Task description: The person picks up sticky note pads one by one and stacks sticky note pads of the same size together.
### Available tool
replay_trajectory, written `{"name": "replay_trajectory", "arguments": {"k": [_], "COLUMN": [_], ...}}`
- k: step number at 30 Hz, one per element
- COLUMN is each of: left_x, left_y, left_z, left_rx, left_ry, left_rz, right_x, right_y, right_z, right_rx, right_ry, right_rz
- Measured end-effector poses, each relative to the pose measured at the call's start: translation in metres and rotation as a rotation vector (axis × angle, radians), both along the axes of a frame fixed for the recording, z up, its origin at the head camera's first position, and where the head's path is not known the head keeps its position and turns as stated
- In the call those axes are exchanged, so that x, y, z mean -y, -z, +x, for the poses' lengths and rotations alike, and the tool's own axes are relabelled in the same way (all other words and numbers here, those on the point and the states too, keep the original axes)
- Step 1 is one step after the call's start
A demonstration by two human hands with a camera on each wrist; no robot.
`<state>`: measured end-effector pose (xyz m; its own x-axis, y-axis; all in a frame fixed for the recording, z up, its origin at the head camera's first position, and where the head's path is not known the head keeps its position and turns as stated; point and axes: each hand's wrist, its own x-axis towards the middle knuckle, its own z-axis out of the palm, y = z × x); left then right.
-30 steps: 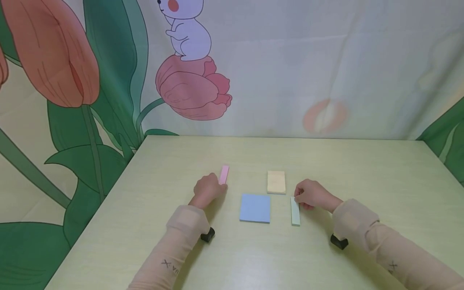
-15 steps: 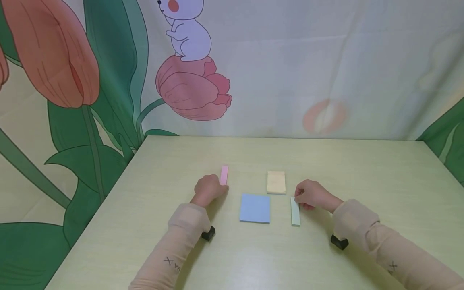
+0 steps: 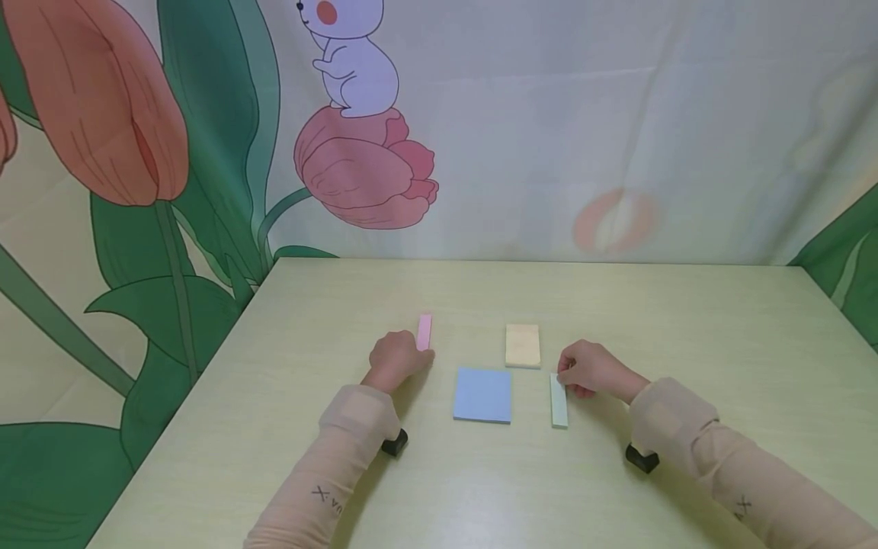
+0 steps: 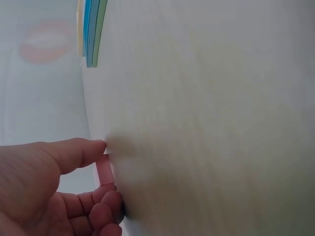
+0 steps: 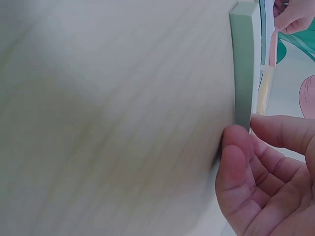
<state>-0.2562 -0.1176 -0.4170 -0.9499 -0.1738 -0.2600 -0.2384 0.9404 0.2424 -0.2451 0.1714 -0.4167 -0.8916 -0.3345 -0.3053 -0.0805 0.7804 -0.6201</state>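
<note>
A narrow pink sticky note pad [image 3: 424, 332] lies at the left of the group. My left hand [image 3: 398, 358] pinches its near end; in the left wrist view the pink end [image 4: 104, 169] shows between thumb and fingers. On the right, my right hand [image 3: 593, 366] pinches the far end of a narrow pale green sticky note pad [image 3: 559, 408]. Its long green side [image 5: 243, 64] stands out in the right wrist view, flat on the table. Between the hands lie a square blue sticky note pad [image 3: 482, 395] and, behind it to the right, a smaller pale yellow one [image 3: 523, 345].
The pads lie on a pale wood-grain table [image 3: 686, 320]. A fabric backdrop [image 3: 521, 130] printed with tulips and a white animal hangs behind its far edge. Black wrist cameras show under the left cuff [image 3: 394, 443] and right cuff [image 3: 642, 457].
My left hand has shifted very slightly to the right, and the pink pad has barely moved with it. The right hand and the other pads stay in place.
</note>
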Motion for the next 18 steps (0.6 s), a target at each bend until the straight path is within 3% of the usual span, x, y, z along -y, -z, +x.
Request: {"name": "replay_trajectory", "arguments": {"k": [18], "left_x": [0.0037], "left_y": [-0.0023], "left_z": [0.0024], "left_rx": [-0.012], "left_ry": [-0.013], "left_rz": [0.013], "right_x": [0.0001], "right_y": [0.0033], "right_z": [-0.0006], "right_rx": [0.011], "right_ry": [0.01], "right_rz": [-0.001]}}
